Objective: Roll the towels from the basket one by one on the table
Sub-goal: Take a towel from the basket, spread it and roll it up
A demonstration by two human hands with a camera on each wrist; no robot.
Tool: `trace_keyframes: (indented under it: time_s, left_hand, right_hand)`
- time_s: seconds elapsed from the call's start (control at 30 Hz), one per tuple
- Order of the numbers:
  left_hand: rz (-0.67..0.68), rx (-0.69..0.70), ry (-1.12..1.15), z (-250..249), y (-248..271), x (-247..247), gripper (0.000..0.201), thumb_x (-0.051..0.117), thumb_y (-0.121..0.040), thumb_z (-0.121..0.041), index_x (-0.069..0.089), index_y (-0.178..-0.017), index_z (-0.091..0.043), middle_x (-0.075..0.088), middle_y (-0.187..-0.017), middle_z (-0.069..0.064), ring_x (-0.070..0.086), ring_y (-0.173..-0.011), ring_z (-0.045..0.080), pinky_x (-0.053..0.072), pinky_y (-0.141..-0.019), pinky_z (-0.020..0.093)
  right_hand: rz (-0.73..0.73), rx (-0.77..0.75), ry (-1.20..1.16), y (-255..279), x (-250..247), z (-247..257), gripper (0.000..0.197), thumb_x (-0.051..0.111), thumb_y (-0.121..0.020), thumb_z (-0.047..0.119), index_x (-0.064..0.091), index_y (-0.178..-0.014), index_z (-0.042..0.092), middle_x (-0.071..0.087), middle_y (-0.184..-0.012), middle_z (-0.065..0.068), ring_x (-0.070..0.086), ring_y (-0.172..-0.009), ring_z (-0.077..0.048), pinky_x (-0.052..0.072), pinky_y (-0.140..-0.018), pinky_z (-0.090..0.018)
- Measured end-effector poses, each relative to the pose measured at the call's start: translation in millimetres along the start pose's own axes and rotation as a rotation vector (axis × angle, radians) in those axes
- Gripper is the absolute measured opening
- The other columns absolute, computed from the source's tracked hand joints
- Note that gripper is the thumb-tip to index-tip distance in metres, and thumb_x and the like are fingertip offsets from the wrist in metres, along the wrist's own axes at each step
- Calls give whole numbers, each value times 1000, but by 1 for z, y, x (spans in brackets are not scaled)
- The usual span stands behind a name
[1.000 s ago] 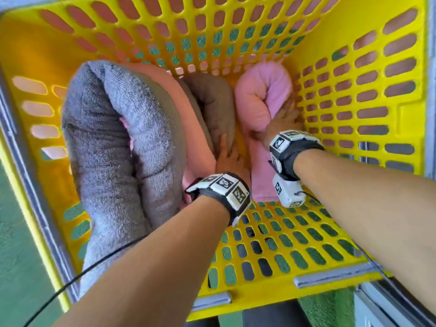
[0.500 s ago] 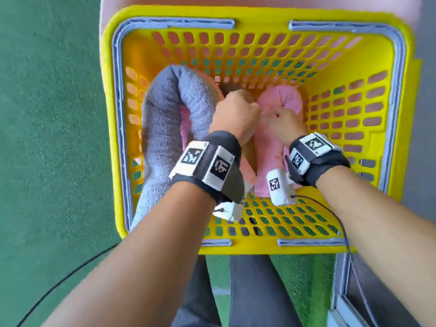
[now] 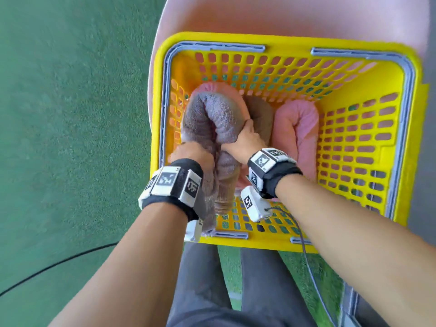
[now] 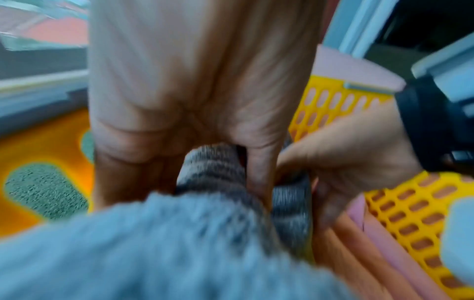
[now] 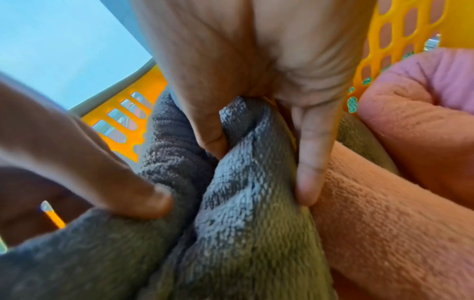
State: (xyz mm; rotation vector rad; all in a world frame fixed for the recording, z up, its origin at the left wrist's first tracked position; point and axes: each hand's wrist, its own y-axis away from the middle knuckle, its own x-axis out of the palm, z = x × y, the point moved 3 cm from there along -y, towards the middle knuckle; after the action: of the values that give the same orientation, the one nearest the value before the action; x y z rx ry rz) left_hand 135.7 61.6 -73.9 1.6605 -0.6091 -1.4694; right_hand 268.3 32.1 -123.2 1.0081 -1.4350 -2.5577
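Inside the yellow basket (image 3: 354, 67), the left hand (image 3: 191, 153) at seven o'clock and the right hand (image 3: 245, 142) just right of it each curl tight round the grey towel (image 3: 212, 109), apparently to lift it clear of the pink towel (image 3: 297, 123) at three o'clock.

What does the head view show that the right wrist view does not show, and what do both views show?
Only the head view shows the whole yellow basket on a pink surface, the green floor, both wristbands and the person's legs. Only the right wrist view shows closely the right hand's fingers pinching a fold. Both show the grey towel gripped by the left hand and right hand, and the pink towel beside it.
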Motion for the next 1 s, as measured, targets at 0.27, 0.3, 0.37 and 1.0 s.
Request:
trace_keyframes:
  time_s: [0.27,0.3,0.37,1.0]
  left_hand:
    - [-2,15,499,-4,10,8,72,74,-69,-22,32,-126,-6,57,-117,16,59,-106,33,49,-92,41]
    - [-41,69,612,-12,18,5,69,74,-62,-21,35,-118,-12,60,-108,13,62,-98,32,52,-88,44]
    - [-32,161,760,-34,33,9,64,73,-55,-19,38,-108,-17,62,-98,10,64,-87,29,55,-79,46]
    - [-365,-182,549,-47,-42,49,59,49,-88,-16,25,-140,-2,30,-141,20,29,-132,35,27,-106,43]
  right_hand:
    - [10,-64,-190,11,-37,-11,66,62,-85,34,31,-138,12,51,-134,-20,50,-120,-39,39,-88,-36]
    - [-47,-78,-232,15,-51,-18,66,62,-85,33,30,-139,12,52,-134,-19,51,-120,-37,39,-88,-35]
    - [-154,-79,-266,20,-81,-39,74,61,-85,31,24,-147,16,50,-139,-15,51,-122,-34,39,-93,-33]
    - [-13,-137,140,-26,-48,-58,82,62,-84,55,28,-148,15,52,-135,-16,49,-125,-34,39,-99,-42]
